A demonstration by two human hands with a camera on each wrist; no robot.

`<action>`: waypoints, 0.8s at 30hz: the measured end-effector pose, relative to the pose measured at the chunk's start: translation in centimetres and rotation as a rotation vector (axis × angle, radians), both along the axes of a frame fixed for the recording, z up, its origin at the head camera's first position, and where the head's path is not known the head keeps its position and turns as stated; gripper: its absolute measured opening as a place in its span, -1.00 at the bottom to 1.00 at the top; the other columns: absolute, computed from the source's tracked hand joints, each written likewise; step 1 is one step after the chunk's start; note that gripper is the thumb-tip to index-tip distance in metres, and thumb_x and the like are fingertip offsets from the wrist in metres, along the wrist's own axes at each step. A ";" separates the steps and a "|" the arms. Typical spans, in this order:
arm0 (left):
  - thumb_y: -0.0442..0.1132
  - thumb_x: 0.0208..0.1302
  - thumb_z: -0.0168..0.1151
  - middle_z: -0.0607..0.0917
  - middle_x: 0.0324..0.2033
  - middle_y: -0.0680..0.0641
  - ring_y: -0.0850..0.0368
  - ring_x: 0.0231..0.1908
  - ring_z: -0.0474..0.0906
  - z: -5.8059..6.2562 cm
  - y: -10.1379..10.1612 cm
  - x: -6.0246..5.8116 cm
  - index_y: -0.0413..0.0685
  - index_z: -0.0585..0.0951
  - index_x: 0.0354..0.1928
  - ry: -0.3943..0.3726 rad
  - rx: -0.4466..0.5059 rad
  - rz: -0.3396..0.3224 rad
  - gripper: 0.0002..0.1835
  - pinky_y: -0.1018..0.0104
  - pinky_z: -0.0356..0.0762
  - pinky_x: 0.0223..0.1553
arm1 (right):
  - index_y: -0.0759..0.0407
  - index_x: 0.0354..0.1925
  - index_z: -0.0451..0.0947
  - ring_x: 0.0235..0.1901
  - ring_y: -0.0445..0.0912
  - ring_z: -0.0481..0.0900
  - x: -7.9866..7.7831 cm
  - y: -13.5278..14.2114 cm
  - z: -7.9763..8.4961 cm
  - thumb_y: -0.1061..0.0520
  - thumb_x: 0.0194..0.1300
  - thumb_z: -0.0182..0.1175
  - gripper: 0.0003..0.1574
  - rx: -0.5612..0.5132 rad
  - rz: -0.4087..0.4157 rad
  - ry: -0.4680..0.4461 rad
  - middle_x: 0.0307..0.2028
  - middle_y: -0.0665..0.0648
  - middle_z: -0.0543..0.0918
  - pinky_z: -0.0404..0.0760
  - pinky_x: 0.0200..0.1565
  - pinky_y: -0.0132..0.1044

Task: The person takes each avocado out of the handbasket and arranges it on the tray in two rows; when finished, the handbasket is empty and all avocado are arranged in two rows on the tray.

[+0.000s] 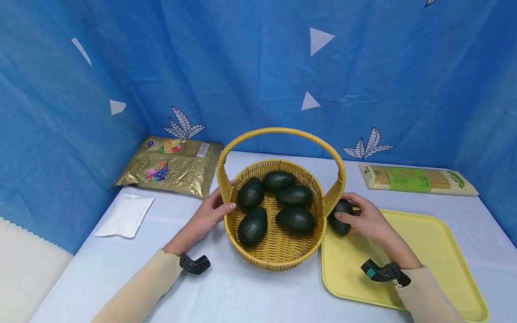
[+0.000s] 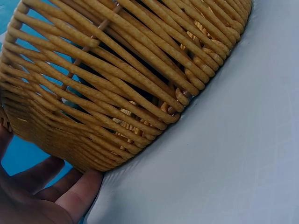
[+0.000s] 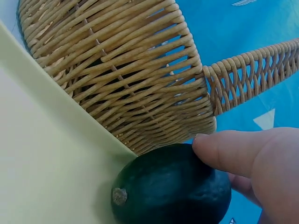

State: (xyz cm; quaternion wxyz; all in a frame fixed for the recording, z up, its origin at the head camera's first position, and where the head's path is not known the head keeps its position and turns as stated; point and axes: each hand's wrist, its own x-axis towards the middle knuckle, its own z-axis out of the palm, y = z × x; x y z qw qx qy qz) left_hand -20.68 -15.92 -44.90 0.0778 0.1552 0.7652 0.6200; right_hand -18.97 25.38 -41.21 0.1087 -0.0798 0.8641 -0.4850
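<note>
A round yellow wicker basket (image 1: 272,263) with a tall arched handle holds several dark green avocados (image 1: 253,226). My left hand (image 1: 210,212) rests against the basket's left side, its fingers spread along the outer wall; in the left wrist view the fingertips (image 2: 81,193) touch the weave low down. My right hand (image 1: 366,220) grips another avocado (image 3: 173,186) between thumb and fingers, right beside the basket's right wall. That avocado is over the left edge of a yellow tray (image 1: 407,251), its stem end showing in the right wrist view.
A gold foil package (image 1: 170,166) with fruit pictures lies at the back left, a small white packet (image 1: 125,215) in front of it. A green-labelled noodle pack (image 1: 416,179) lies at the back right. Blue patterned cloth (image 1: 258,54) hangs behind the white table.
</note>
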 end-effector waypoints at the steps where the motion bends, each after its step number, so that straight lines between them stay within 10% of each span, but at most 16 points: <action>1: -0.20 0.48 0.15 0.37 0.46 -0.27 -0.23 0.36 0.40 0.0 0.0 0.0 0.15 0.20 0.58 -0.001 0.000 0.000 -0.31 0.22 0.55 0.14 | 0.29 0.49 0.22 0.03 0.20 0.64 0.0 0.0 0.0 0.12 0.43 0.24 -0.21 -0.004 -0.002 -0.003 0.29 0.52 0.38 0.75 -0.31 -0.13; 24: -0.20 0.48 0.15 0.38 0.46 -0.26 -0.22 0.36 0.39 -0.1 0.1 -0.3 0.15 0.21 0.58 -0.017 0.003 0.009 -0.32 0.12 0.54 0.20 | 0.30 0.56 0.08 0.32 0.53 0.35 0.4 1.3 1.2 0.12 0.48 0.17 -0.16 -0.065 0.015 0.004 0.46 0.62 0.14 0.77 -0.20 -0.02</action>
